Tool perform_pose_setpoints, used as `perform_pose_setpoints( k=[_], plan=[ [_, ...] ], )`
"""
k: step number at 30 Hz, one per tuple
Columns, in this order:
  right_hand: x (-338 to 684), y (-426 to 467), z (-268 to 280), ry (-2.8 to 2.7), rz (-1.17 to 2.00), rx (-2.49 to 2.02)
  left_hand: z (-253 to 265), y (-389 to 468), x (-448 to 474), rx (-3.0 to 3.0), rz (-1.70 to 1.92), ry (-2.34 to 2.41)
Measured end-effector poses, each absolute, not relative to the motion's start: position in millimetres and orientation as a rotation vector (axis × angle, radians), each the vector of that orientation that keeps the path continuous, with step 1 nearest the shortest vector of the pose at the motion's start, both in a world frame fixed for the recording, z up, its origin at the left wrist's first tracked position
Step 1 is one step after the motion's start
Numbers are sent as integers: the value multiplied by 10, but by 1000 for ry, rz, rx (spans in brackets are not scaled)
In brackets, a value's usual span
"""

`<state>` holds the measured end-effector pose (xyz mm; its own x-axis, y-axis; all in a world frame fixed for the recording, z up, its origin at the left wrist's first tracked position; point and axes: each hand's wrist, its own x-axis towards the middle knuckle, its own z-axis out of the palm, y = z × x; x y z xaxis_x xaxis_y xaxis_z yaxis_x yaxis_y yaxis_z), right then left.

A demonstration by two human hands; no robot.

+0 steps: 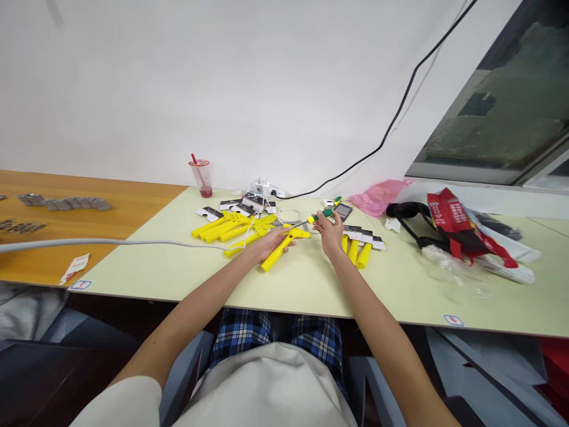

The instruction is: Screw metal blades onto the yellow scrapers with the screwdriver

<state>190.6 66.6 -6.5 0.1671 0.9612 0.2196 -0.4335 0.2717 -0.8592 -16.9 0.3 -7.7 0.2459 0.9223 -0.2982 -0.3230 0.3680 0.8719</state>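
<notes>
My left hand (267,243) is closed round a yellow plastic tool with a long handle and a forked head (275,257), its handle slanting toward me. In my right hand (329,232) is a screwdriver (326,212) with a green and yellow handle. Its shaft runs left to the head of the yellow piece; whether the tip touches cannot be made out. Left of my hands lie several similar yellow pieces (213,228), close to black and white cards (208,213). More yellow handles (364,256) with cards lie just right of my right hand.
A drink cup with a red straw (202,178) and a power strip (262,188) stand by the wall. A pink bag (377,198) and a red package (448,219) are at the right. A white cable (133,242) crosses the left side. Metal parts (75,203) lie on the wooden table.
</notes>
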Motion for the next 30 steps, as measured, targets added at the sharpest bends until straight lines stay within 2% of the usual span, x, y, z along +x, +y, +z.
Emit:
perform_pose_setpoints(
  k=[30],
  plan=[
    [1912, 548, 44, -1044, 1043, -667, -69, -51, -100, 862, 975, 820]
  ],
)
